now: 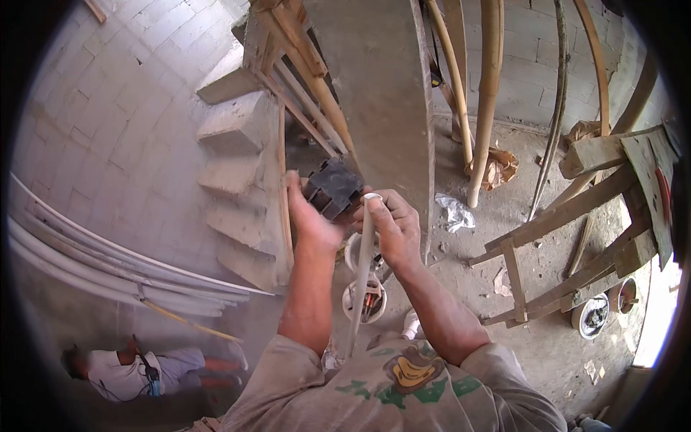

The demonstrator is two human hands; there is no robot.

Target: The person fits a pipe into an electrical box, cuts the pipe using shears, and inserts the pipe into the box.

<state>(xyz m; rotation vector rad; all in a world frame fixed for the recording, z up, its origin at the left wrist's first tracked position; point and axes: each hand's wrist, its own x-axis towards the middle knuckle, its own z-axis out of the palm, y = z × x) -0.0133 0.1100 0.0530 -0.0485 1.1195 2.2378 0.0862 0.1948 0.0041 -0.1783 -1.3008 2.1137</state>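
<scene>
A black box-like piece point(335, 189) with notched edges rests against my left hand point(314, 219), whose thumb stands up beside it and whose other fingers are hidden behind it. Close on its right, my right hand point(394, 227) is closed around the upper part of a white pipe point(363, 270). The pipe's open end points up near my right thumb, and its length runs down toward my shirt. Some right fingertips are near the black piece's lower right edge; whether they touch it cannot be made out.
Concrete steps point(234, 173) rise at the left, beside a grey slab point(385, 93). Bamboo poles point(489, 86) and a wooden trestle point(561, 288) stand at the right. A tool bucket point(348, 301) is below my hands. Long pipes point(93, 266) and another person point(155, 371) are at lower left.
</scene>
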